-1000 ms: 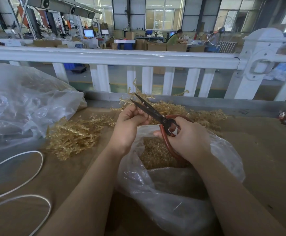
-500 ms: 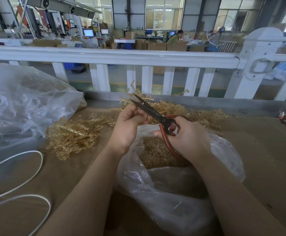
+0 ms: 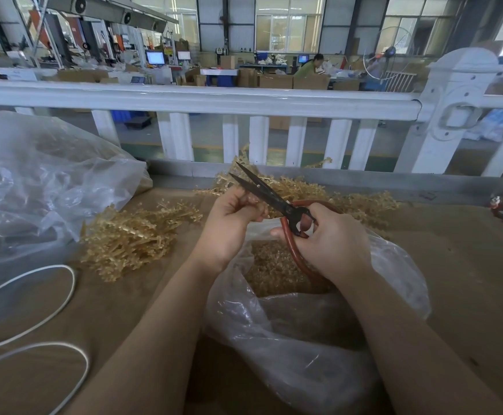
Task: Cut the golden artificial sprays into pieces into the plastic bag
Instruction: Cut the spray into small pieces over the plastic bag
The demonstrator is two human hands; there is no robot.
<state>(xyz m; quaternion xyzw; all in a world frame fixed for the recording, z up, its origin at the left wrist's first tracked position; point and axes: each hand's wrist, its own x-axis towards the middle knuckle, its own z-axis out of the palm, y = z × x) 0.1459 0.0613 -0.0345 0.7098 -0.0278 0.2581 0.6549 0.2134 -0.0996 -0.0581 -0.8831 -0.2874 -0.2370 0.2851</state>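
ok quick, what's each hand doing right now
Left hand: fingers curled as if pinching a spray piece; what it holds cannot be told.
Right hand: grips the scissors, blades open.

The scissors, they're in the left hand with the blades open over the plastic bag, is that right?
Not quite. The head view shows the scissors held in the right hand, not the left. The left hand pinches a bit of golden spray by the blades. The blades are open, above the plastic bag.

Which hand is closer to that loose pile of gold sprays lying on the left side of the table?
Left. The left hand hovers just right of the pile; the right hand is farther right, over the plastic bag.
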